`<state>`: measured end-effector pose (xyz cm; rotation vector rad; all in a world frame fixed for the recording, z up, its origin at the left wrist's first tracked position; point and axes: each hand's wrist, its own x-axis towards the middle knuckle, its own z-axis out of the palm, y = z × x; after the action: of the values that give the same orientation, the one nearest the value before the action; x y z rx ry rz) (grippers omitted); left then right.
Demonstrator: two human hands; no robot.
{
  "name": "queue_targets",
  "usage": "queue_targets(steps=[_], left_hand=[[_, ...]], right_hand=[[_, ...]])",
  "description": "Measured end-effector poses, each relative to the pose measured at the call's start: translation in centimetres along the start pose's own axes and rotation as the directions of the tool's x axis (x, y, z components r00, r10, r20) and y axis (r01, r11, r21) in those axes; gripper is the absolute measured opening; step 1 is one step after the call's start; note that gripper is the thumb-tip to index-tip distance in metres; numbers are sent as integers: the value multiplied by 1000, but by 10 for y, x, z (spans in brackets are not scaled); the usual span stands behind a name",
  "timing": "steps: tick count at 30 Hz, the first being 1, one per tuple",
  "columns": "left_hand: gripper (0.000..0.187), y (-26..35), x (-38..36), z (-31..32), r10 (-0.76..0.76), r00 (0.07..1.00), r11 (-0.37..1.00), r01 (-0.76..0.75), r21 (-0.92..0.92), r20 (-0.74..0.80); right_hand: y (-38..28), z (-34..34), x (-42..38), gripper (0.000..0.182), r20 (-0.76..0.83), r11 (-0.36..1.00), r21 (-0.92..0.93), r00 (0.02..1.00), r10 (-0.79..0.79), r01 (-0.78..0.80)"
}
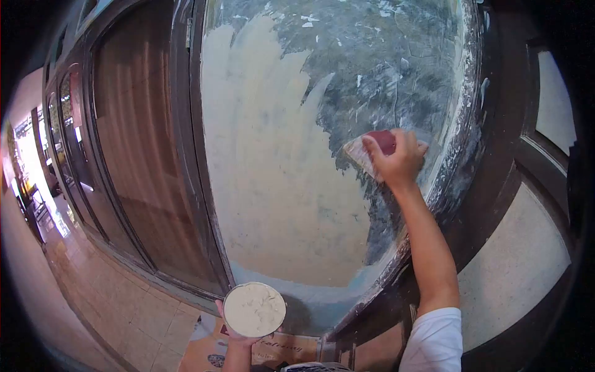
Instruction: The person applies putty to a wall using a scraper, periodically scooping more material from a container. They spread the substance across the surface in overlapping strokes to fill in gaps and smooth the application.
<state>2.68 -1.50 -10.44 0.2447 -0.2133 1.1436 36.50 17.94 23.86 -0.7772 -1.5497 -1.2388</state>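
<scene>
My right hand [403, 158] is closed around a putty spreader with a red grip [383, 141] and a pale, smeared blade [359, 155]. The blade lies against the wall panel [266, 173], where the cream coat meets the bare, blotchy grey area at upper right. Low in the view, my left hand [238, 340] holds a round bowl [284, 317] from beneath and the side. Thick cream putty [254, 309] fills the bowl nearly to its rim. Most of the left fingers are hidden behind the bowl.
Dark wooden frames [197, 155] border the panel at left, beside a curtained glass pane [133, 124]. On the right stands a dark frame with pale panels [514, 254]. Printed cardboard [288, 348] lies on the tiled floor [133, 316] below.
</scene>
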Motion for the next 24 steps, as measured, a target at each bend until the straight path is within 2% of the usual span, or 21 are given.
queue_targets(steps=[1,2,3,4,5,6,8,9,10,12,13,14,15,16,17,18,19,20,21,22,24], left_hand=[[121,-2,-1,-2,5,1000,1000,-5,2,2],[120,-2,-5,-4,33,999,999,-33,10,-24],[120,0,-8,-5,61,997,998,-60,20,-52],[120,2,-10,-5,67,996,998,-66,23,-52],[119,4,-10,-8,125,985,992,-122,34,-116],[119,2,-12,-9,181,966,983,-176,45,-182],[117,-3,-8,19,99,995,995,-99,8,-13],[118,-3,-8,16,97,995,995,-96,20,-25],[120,-2,-7,12,94,995,995,-93,32,-34],[121,-3,-7,4,100,991,992,-93,79,-87],[122,-2,-6,5,106,984,988,-88,131,-141],[122,-1,-3,5,106,984,988,-87,131,-142],[123,-1,3,9,45,996,993,-35,116,-81],[125,-3,5,10,-18,1000,995,20,101,-20],[122,-1,6,0,-51,998,991,54,121,-28],[122,-5,9,1,-56,998,991,59,120,-26],[121,-10,15,3,3,996,998,3,69,-86],[120,-11,19,5,61,987,998,-58,24,-148],[113,-4,16,-14,-55,999,997,55,-58,2],[113,-5,17,-11,-54,999,997,54,-55,2],[106,-9,16,0,-16,999,998,18,66,-36]], right_hand=[[3,2,9,44,-216,981,-33,960,179,-191],[1,-1,6,44,-219,981,-26,959,182,-192],[-3,-6,-4,44,-41,996,56,997,66,-63],[-9,-12,-14,43,125,986,158,989,-75,55],[-16,-13,-24,42,194,952,238,951,-239,191],[-18,-8,-26,42,195,950,244,950,-244,194],[-21,1,-33,41,207,927,186,909,-360,325],[-17,-2,-15,42,127,972,146,971,-201,182],[-11,0,-3,42,125,973,145,972,-199,180],[-3,3,12,44,-132,995,-22,987,96,-100],[-15,-4,16,46,-114,986,48,980,162,-157],[-32,-9,14,46,53,905,275,945,322,-323],[-53,-16,8,46,252,745,449,870,424,-493],[-78,-23,1,46,517,479,581,753,406,-658],[-99,-31,-11,48,600,537,565,759,254,-627],[-120,-30,-39,52,843,317,453,516,152,-833],[-141,-39,-52,55,913,275,381,406,42,-883],[-161,-32,-78,53,933,280,353,357,-41,-893],[-174,-27,-96,51,955,266,295,271,-123,-918],[-185,-23,-116,50,962,257,228,178,-205,-939],[-206,1,-178,45,935,134,219,169,-313,-966]])
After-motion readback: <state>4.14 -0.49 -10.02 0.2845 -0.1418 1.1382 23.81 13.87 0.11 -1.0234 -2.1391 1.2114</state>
